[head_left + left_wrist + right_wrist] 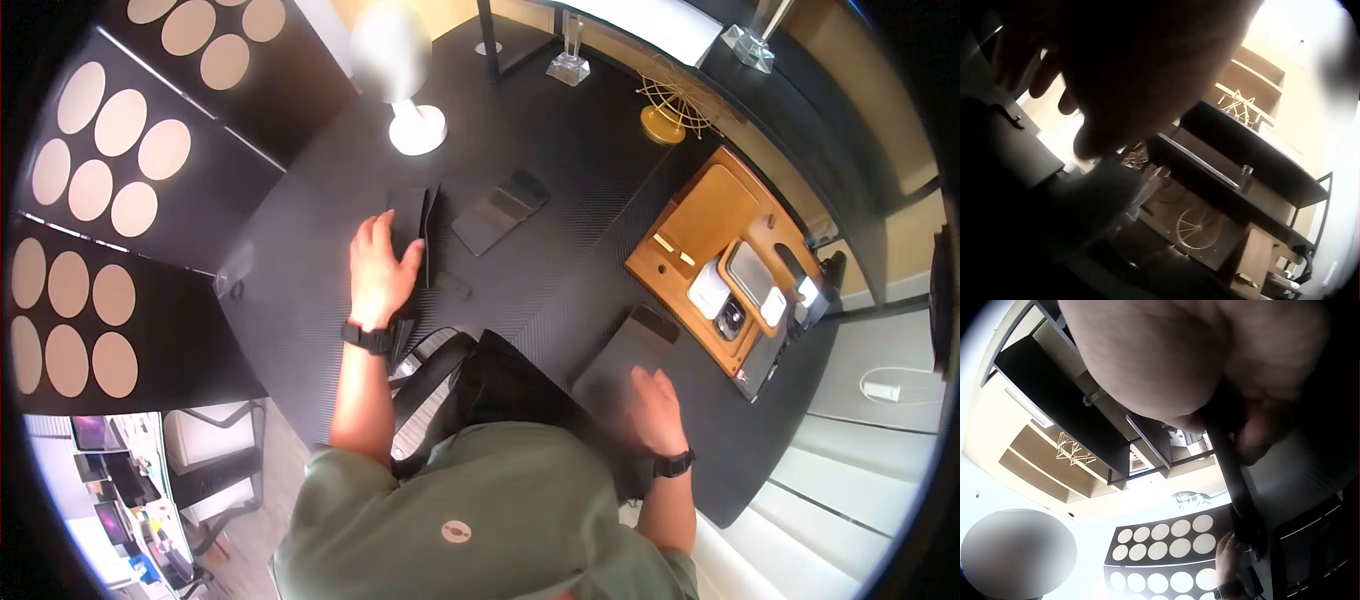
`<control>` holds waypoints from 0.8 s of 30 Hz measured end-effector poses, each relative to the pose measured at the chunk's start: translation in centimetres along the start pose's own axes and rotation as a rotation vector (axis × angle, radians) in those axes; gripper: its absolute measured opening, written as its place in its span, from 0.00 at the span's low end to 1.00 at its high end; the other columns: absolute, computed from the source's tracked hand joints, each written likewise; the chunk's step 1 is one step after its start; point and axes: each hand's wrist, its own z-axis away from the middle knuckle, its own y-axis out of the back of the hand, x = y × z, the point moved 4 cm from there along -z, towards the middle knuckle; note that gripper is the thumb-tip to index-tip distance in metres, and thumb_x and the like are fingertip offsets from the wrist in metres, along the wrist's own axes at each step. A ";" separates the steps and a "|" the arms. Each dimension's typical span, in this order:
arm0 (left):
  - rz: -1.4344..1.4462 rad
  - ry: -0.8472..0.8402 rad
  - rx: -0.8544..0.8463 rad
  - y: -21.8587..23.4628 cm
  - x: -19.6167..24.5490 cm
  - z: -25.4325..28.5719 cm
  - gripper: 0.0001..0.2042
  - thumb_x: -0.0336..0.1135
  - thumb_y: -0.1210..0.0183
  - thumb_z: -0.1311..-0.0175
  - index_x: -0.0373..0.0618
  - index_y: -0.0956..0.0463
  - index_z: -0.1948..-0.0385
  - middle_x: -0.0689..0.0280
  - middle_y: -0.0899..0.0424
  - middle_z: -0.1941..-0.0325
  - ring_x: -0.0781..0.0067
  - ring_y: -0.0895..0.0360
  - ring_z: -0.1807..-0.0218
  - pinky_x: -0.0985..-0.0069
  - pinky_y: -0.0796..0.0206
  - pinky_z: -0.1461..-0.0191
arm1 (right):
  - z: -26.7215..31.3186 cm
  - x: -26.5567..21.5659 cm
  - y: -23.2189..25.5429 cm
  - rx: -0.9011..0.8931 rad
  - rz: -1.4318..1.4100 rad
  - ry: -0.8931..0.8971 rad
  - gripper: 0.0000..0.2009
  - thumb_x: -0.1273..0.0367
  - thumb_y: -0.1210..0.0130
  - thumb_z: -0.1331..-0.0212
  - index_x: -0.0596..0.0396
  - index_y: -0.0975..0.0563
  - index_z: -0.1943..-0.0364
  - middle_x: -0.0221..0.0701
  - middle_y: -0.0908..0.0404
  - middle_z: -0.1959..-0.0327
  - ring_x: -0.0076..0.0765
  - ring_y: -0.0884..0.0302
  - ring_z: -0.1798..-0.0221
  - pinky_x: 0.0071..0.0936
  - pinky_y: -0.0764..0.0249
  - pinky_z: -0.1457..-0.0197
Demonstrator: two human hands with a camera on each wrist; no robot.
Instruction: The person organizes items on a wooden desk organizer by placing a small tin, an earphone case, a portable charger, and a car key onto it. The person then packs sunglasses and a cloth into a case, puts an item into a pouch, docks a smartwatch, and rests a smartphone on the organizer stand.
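My left hand (378, 270) lies over a black folded item (408, 205) on the desk, its fingers fairly straight and spread. The thumb touches a thin black flap that stands up along the item's right side. In the left wrist view the left hand (1129, 75) is dark, with a blurred grey surface below the thumb. My right hand (655, 405) is low over the desk's right side, at the edge of a dark flat case (635, 345). In the right wrist view the right hand (1210, 369) pinches a black edge (1235, 481) between thumb and fingers.
A dark flat wallet-like item (500, 212) and a small dark piece (453, 287) lie mid-desk. A white lamp (417, 130) stands behind. At right is a wooden organizer (715, 195) with gadgets; a gold wire ornament (663, 123) stands beyond it. A black bag (500, 385) hangs at the front edge.
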 end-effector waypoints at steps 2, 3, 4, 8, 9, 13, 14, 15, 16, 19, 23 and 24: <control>-0.090 0.056 -0.090 -1.3 -0.6 -0.2 0.37 0.40 0.26 0.36 0.41 0.29 0.25 0.46 0.23 0.27 0.39 0.26 0.28 0.51 0.33 0.22 | 0.0 -0.1 -0.4 -0.051 -0.014 0.020 0.12 0.59 0.38 0.19 0.47 0.26 0.58 0.19 0.20 0.64 0.18 0.24 0.67 0.24 0.25 0.64; -0.180 0.109 -0.184 -1.8 -0.5 -0.2 0.43 0.44 0.24 0.38 0.42 0.33 0.21 0.45 0.24 0.25 0.38 0.27 0.28 0.50 0.33 0.21 | 0.0 -0.2 -0.5 -0.050 -0.011 0.021 0.12 0.59 0.38 0.19 0.47 0.26 0.58 0.19 0.20 0.64 0.18 0.24 0.67 0.24 0.25 0.64; -0.175 0.109 -0.185 -1.9 -0.1 -0.3 0.43 0.44 0.24 0.38 0.42 0.33 0.21 0.45 0.24 0.25 0.38 0.27 0.28 0.50 0.33 0.21 | 0.0 -0.3 -0.5 -0.050 0.033 0.017 0.12 0.59 0.39 0.19 0.47 0.27 0.58 0.18 0.22 0.64 0.17 0.27 0.68 0.23 0.28 0.65; -0.171 0.220 -0.276 -1.5 0.8 -0.6 0.51 0.46 0.22 0.43 0.44 0.41 0.16 0.43 0.24 0.27 0.37 0.27 0.28 0.50 0.30 0.23 | -0.9 1.5 1.4 -0.108 0.084 0.010 0.11 0.57 0.41 0.17 0.46 0.25 0.56 0.15 0.24 0.63 0.13 0.35 0.68 0.19 0.39 0.66; -0.123 0.242 -0.289 -1.2 0.9 -0.6 0.52 0.44 0.22 0.43 0.45 0.43 0.16 0.42 0.25 0.28 0.38 0.27 0.29 0.50 0.29 0.24 | -0.8 1.4 1.2 -0.107 0.084 0.011 0.11 0.57 0.41 0.17 0.46 0.25 0.56 0.15 0.24 0.63 0.13 0.35 0.68 0.19 0.39 0.66; -0.036 0.183 -0.074 1.5 4.0 0.8 0.54 0.35 0.22 0.47 0.46 0.44 0.15 0.42 0.30 0.28 0.37 0.25 0.31 0.51 0.25 0.28 | -1.0 1.5 1.0 -0.143 0.079 0.038 0.10 0.58 0.42 0.16 0.47 0.22 0.48 0.14 0.23 0.63 0.12 0.37 0.69 0.18 0.41 0.67; -0.031 0.176 -0.084 2.1 5.3 1.4 0.54 0.35 0.22 0.47 0.46 0.44 0.15 0.42 0.30 0.28 0.37 0.25 0.31 0.51 0.25 0.28 | -0.9 1.7 1.2 -0.162 0.071 0.049 0.11 0.58 0.43 0.16 0.48 0.21 0.43 0.14 0.23 0.62 0.11 0.38 0.69 0.18 0.43 0.68; 0.001 0.094 -0.048 2.7 7.0 2.0 0.54 0.34 0.21 0.47 0.46 0.45 0.15 0.41 0.31 0.27 0.35 0.25 0.30 0.50 0.24 0.29 | -0.6 1.4 1.0 -0.146 0.068 0.048 0.11 0.58 0.43 0.16 0.48 0.21 0.43 0.14 0.23 0.62 0.11 0.38 0.69 0.18 0.43 0.68; 0.038 0.008 -0.011 2.9 8.6 2.6 0.55 0.33 0.21 0.47 0.47 0.46 0.15 0.41 0.32 0.27 0.33 0.25 0.30 0.49 0.24 0.29 | -0.3 0.7 0.3 -0.145 0.065 0.078 0.13 0.60 0.42 0.16 0.50 0.22 0.39 0.16 0.20 0.58 0.12 0.33 0.66 0.18 0.37 0.64; 0.105 -0.213 -0.081 1.7 13.2 5.0 0.54 0.33 0.20 0.48 0.47 0.43 0.16 0.43 0.34 0.23 0.33 0.26 0.28 0.50 0.22 0.30 | 0.4 -0.3 -1.4 -0.120 -0.022 0.151 0.19 0.63 0.42 0.17 0.55 0.24 0.30 0.20 0.15 0.49 0.17 0.23 0.56 0.21 0.26 0.52; 0.187 -0.287 -0.334 -1.6 16.9 7.9 0.54 0.32 0.19 0.48 0.47 0.42 0.16 0.42 0.35 0.22 0.34 0.30 0.24 0.50 0.25 0.28 | 2.1 -0.7 -0.6 -0.182 -0.027 0.190 0.20 0.66 0.41 0.18 0.58 0.24 0.29 0.25 0.14 0.40 0.21 0.20 0.42 0.28 0.23 0.35; 0.200 -0.304 -0.373 -2.3 17.4 8.5 0.54 0.32 0.20 0.47 0.46 0.43 0.16 0.42 0.35 0.22 0.34 0.31 0.24 0.51 0.26 0.26 | 2.4 -0.8 -0.7 -0.232 0.013 0.189 0.19 0.67 0.40 0.18 0.59 0.23 0.30 0.26 0.15 0.38 0.22 0.21 0.39 0.30 0.24 0.31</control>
